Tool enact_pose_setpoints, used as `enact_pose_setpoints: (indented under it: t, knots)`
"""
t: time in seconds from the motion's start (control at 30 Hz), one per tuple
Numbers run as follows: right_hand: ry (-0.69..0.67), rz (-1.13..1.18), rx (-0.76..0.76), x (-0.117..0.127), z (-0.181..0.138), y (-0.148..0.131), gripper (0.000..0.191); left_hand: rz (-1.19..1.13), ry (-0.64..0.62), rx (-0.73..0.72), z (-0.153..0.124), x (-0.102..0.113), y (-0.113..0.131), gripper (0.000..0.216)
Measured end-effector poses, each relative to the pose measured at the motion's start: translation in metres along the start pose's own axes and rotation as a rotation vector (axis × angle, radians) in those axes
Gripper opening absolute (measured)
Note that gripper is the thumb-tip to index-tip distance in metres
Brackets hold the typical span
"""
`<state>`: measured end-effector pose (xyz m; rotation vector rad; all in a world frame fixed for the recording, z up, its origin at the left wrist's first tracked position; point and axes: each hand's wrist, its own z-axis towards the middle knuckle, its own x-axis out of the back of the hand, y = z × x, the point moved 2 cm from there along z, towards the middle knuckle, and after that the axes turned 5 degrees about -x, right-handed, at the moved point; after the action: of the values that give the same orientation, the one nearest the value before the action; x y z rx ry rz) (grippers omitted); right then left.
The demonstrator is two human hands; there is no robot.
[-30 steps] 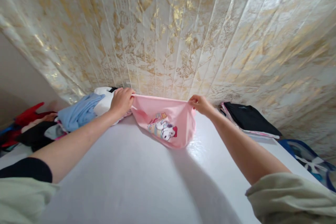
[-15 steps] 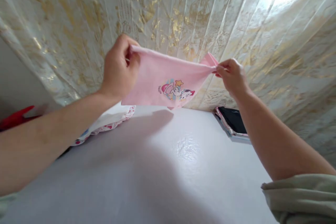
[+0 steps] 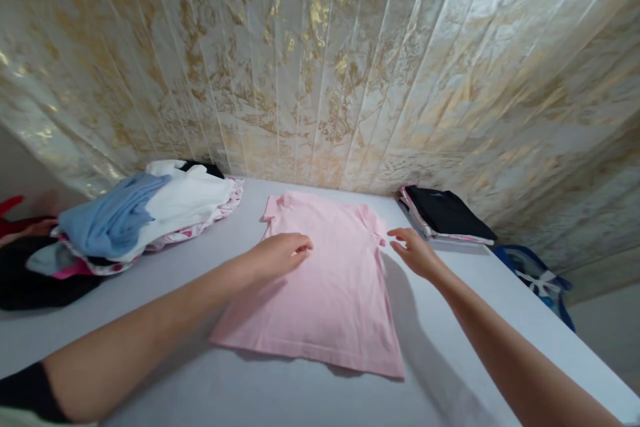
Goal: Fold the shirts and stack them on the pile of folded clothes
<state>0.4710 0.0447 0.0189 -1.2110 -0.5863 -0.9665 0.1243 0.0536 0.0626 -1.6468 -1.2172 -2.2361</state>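
Observation:
A pink T-shirt (image 3: pixel 330 287) lies spread out on the white table, its plain side up and its hem towards me. Over its left half hovers my left hand (image 3: pixel 281 255), fingers loosely bent, thumb a little apart, holding nothing. Just off the shirt's right sleeve is my right hand (image 3: pixel 414 251). Its thumb and fingers are apart, with nothing between them. The sleeve's edge is close to those fingertips, and a small gap seems to separate them.
At the left lies a loose heap of clothes, with a light blue garment (image 3: pixel 113 213) and a white one (image 3: pixel 193 203) on top. A folded stack with a black garment (image 3: pixel 445 212) sits at the back right. Behind the table (image 3: pixel 460 307) hangs a gold-patterned curtain (image 3: pixel 320 67). A blue bag-like thing (image 3: pixel 537 283) stands beyond the right edge.
The pink T-shirt was held up between both hands, its cartoon print showing. Now it lies flat on the table, print out of sight, and both hands have let go. The view shows more table.

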Motion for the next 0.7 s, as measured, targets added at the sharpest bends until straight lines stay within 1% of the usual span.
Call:
enact_pose_setpoints:
  t: [0.03, 0.07, 0.1, 0.13, 0.2, 0.27, 0.37, 0.43, 0.53, 0.6, 0.63, 0.7]
  knots:
    - [-0.029, -0.067, 0.050, -0.013, -0.007, -0.014, 0.028, 0.100, 0.064, 0.067, 0.003, -0.005, -0.020, 0.027]
    - [-0.051, -0.072, 0.085, -0.026, -0.015, -0.028, 0.033, 0.173, 0.123, 0.097, 0.003, -0.011, -0.036, 0.028]
    - [-0.069, -0.079, 0.113, -0.039, -0.022, -0.042, 0.039, 0.230, 0.165, 0.115, 0.002, -0.020, -0.050, 0.030]
    - [-0.097, -0.138, 0.138, -0.053, -0.029, -0.054, 0.043, 0.283, 0.189, 0.133, -0.001, -0.029, -0.060, 0.032]
    - [-0.167, -0.262, 0.136, -0.076, -0.043, -0.071, 0.050, 0.363, 0.219, 0.190, -0.011, -0.047, -0.071, 0.040]
    - [-0.220, -0.346, 0.131, -0.089, -0.054, -0.078, 0.055, 0.430, 0.231, 0.240, -0.023, -0.062, -0.070, 0.046]
    - [-0.276, -0.399, 0.145, -0.093, -0.065, -0.077, 0.057, 0.480, 0.201, 0.262, -0.038, -0.076, -0.058, 0.051]
    - [-0.309, -0.412, 0.165, -0.089, -0.071, -0.074, 0.057, 0.488, 0.178, 0.246, -0.048, -0.082, -0.049, 0.052]
    - [-0.336, -0.426, 0.191, -0.081, -0.081, -0.072, 0.055, 0.491, 0.177, 0.204, -0.060, -0.085, -0.042, 0.054]
    - [-0.337, -0.433, 0.204, -0.077, -0.089, -0.072, 0.055, 0.483, 0.176, 0.180, -0.066, -0.083, -0.042, 0.050]
    - [-0.334, -0.435, 0.210, -0.076, -0.093, -0.072, 0.054, 0.479, 0.178, 0.191, -0.068, -0.079, -0.044, 0.047]
    - [-0.325, -0.440, 0.218, -0.073, -0.099, -0.070, 0.054, 0.493, 0.202, 0.284, -0.071, -0.067, -0.051, 0.040]
